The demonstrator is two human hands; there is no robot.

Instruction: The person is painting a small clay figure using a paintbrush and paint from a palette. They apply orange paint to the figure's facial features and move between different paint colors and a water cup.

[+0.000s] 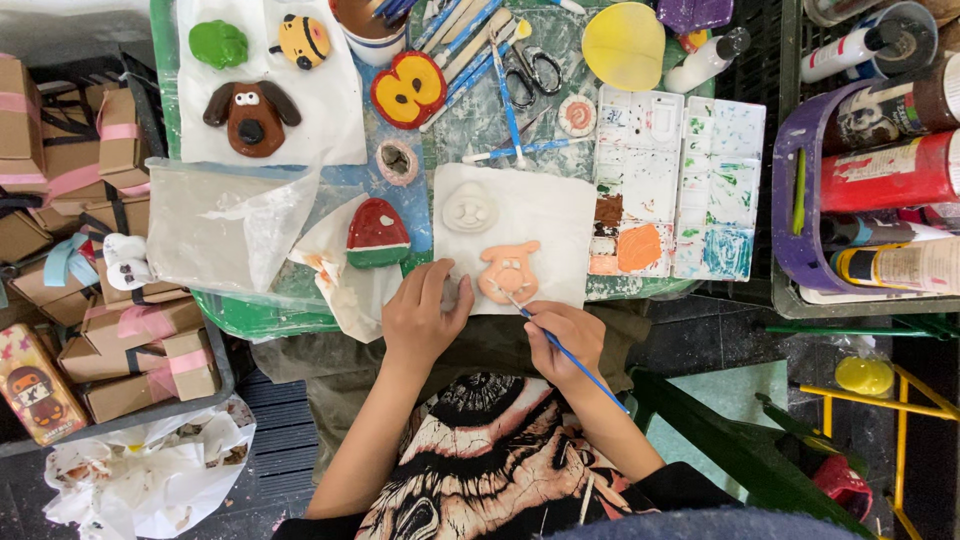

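My right hand (568,335) grips a thin blue paintbrush (575,358), its tip touching the lower edge of an orange-painted clay face figure (508,270). That figure lies on a white paper sheet (560,215) next to an unpainted white clay face (469,208). My left hand (422,315) rests flat on the sheet's near left corner, fingers together, beside the orange figure and holding nothing.
A white paint palette (678,190) with orange, brown and blue wells sits right of the sheet. A red-and-green clay piece (377,234), a brown dog figure (252,115), brushes and scissors (535,68) lie farther back. Paint bottles (885,175) fill a crate on the right; cardboard boxes (110,300) stack on the left.
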